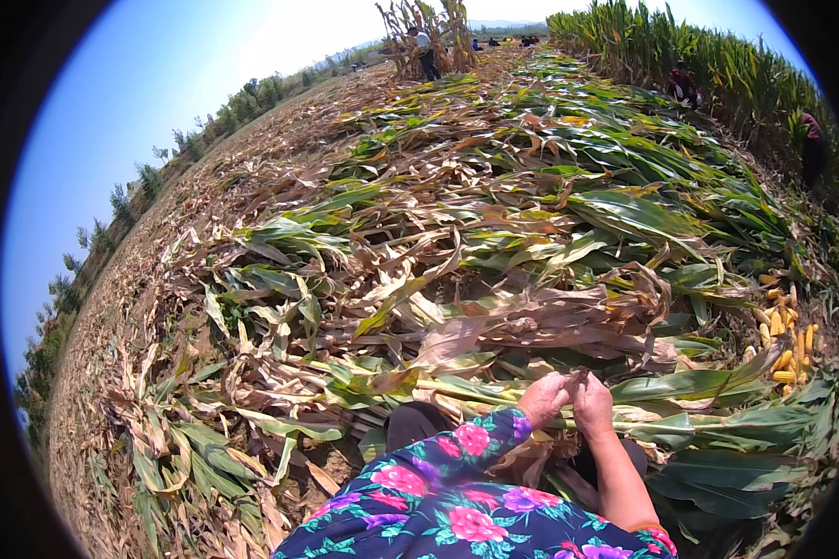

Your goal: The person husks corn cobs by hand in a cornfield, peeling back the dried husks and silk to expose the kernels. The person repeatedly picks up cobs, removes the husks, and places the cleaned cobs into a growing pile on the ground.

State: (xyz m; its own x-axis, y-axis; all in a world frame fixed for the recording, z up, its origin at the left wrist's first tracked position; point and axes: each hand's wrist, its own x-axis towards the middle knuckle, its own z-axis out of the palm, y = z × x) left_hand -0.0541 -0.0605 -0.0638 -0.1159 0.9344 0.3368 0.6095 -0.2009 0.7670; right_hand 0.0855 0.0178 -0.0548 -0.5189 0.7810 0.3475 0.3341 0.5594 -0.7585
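My left hand [544,400] and my right hand [593,407] meet in front of my knees, fingers closed together. Between them sticks up a dark brown, dried husk tip [579,377]; whatever lies below it is hidden by my fingers. Under and around both hands are cut corn stalks [454,388] with pale stems, lying flat. A broad green corn leaf [678,386] spreads just right of my right hand. Dry brown corn leaves [531,325] lie beyond my fingertips.
Husked yellow corn cobs [783,335] are heaped on the ground at the right. Standing corn [671,49] borders the right side, with a crouching person [682,85] beside it. Farther off, another person [425,54] stands by upright dry stalks [454,35].
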